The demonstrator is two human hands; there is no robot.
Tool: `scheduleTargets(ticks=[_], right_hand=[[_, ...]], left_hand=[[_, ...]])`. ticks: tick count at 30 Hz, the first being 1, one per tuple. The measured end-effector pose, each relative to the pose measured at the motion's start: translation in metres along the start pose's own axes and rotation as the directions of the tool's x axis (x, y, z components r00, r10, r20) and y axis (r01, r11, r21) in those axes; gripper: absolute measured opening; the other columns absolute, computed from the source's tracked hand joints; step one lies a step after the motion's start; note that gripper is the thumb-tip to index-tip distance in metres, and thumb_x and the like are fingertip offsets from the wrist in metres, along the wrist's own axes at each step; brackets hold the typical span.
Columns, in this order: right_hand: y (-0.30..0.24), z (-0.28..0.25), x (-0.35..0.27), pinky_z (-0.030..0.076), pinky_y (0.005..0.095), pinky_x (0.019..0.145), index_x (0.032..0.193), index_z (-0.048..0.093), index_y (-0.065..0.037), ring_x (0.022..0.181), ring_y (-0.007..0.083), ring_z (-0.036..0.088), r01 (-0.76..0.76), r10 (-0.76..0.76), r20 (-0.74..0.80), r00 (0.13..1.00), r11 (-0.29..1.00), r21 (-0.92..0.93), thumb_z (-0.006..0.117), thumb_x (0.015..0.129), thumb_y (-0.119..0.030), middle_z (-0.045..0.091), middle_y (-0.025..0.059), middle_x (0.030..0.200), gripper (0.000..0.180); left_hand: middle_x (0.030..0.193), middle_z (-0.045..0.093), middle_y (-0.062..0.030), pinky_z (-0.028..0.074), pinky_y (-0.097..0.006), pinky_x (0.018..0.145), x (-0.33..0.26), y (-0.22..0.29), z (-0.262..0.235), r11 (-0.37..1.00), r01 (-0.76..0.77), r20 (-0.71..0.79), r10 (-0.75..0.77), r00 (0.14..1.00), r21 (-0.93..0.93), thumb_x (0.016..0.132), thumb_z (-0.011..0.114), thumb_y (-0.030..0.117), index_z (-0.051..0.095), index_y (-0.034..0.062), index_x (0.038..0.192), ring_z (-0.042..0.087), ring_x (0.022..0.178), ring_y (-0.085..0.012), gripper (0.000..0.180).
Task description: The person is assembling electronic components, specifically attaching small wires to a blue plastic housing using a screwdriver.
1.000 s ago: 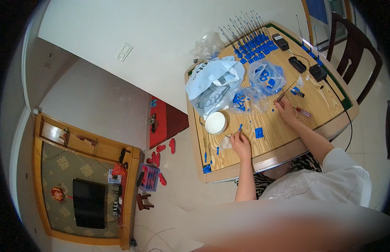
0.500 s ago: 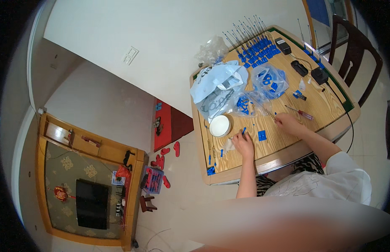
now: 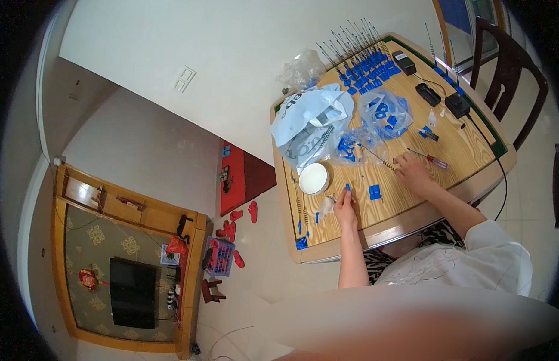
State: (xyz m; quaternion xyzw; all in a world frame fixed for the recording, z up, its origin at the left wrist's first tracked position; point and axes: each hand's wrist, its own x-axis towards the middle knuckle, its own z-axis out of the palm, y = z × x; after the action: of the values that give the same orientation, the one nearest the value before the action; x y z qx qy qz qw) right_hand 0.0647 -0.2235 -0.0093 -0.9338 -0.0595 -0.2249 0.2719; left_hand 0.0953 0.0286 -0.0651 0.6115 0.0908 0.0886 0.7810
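Observation:
My left hand [image 3: 345,210] is closed near the table's front edge, pinching a small blue plastic piece [image 3: 348,187] that sticks up past the fingertips. Farther right, my right hand [image 3: 413,173] rests low over the wood with bent fingers apart. Its fingertips are beside the near end of a thin spring-coiled rod [image 3: 385,162]; whether they touch it is too small to tell. A flat blue plastic piece [image 3: 375,192] lies between the hands. To the left of my left hand is a small whitish translucent item [image 3: 327,207], with a white bowl [image 3: 314,179] beyond it.
Clear bags of blue parts [image 3: 386,114] and a pale blue plastic bag [image 3: 312,126] cover the table's middle and left. Rows of blue bases with upright spring rods [image 3: 370,69] stand at the back. A screwdriver [image 3: 437,162] and black adapter [image 3: 457,105] lie right.
My right hand has shifted slightly right and its fingers have spread by the spring rod, which now appears sharper. My left hand has turned and drawn slightly left, still pinching the blue piece.

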Motion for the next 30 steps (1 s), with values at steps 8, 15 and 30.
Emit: scheduleTargets(ticks=[8,15,30], right_hand=[[-0.039,0.045,0.018,0.048,0.0314,0.067,0.089,0.063,0.0,0.074,0.0244,0.062,-0.21,-0.014,0.249,0.968,0.488,0.847,0.065,0.077,-0.007,0.063,0.0124,0.08,0.014],[-0.047,0.038,0.036,0.049,0.0312,0.06,0.081,0.063,0.002,0.065,0.023,0.063,0.04,-0.21,0.2,0.957,0.778,0.627,0.067,0.074,-0.014,0.064,0.0142,0.072,0.017],[-0.032,0.041,0.024,0.048,0.034,0.06,0.083,0.061,0.0,0.066,0.0262,0.063,0.047,-0.215,0.251,0.944,0.84,0.541,0.064,0.077,-0.014,0.063,0.0141,0.071,0.016]], left_hand=[[0.076,0.057,0.0025,0.04,-0.019,0.056,-0.027,0.012,0.034,0.989,0.149,0.228,-0.147,0.963,0.008,0.085,0.062,0.007,0.063,-0.0011,0.101,0.047,0.062,-0.0054,0.018],[0.083,0.06,-0.0004,0.042,-0.02,0.06,-0.028,0.0,0.027,0.984,-0.113,0.207,0.082,0.975,0.14,0.079,0.066,0.004,0.062,-0.0015,0.1,0.053,0.069,-0.0077,0.022],[0.101,0.059,-0.0139,0.043,-0.036,0.084,-0.042,0.005,0.043,0.601,-0.543,0.425,0.342,0.838,0.587,0.067,0.075,0.006,0.057,0.0026,0.114,0.053,0.095,-0.0301,0.05]])
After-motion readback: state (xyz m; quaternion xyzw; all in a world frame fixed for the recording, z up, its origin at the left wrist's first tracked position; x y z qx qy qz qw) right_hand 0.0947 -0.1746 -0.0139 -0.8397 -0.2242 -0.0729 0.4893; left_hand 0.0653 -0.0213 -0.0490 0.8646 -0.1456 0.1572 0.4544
